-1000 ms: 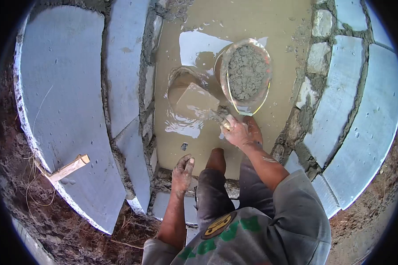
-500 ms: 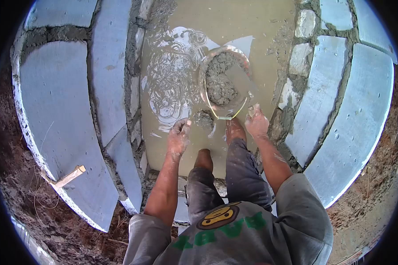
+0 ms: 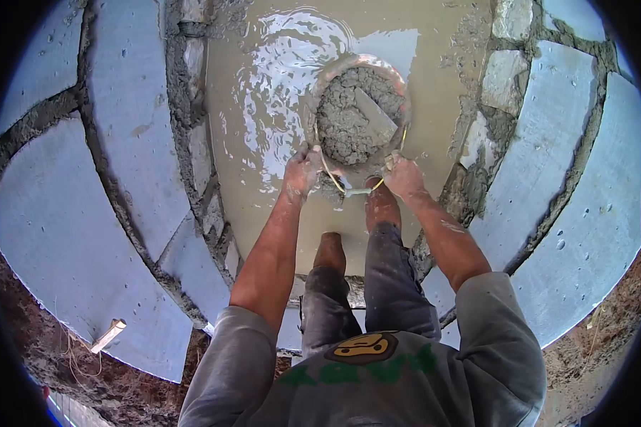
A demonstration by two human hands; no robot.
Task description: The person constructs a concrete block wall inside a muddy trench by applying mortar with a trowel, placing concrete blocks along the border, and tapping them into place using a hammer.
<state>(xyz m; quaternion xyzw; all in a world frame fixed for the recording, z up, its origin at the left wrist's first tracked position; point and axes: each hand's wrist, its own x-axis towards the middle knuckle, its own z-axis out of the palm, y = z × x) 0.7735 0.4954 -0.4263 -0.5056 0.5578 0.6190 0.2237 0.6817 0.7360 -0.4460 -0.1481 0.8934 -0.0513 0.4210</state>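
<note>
R hand (image 3: 407,178) grips trowel (image 3: 376,117), axis diag, tip fwd-L on mortar (image 3: 340,114) in bucket (image 3: 379,64); L hand (image 3: 300,172) beside it, hold unclear.

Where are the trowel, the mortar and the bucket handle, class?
Trowel (image 3: 374,116), head view: middle of its flat blade.
Mortar (image 3: 340,122), head view: its lumpy top.
Bucket handle (image 3: 358,191), head view: its central grip.

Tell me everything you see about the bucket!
The round, muddy bucket has reddish rim patches. Its thin yellowish handle is lowered on the near side. It stands in brown water, holding lumpy grey mix, with a trowel on top. The left hand and right hand are beside it; contact is unclear.
</note>
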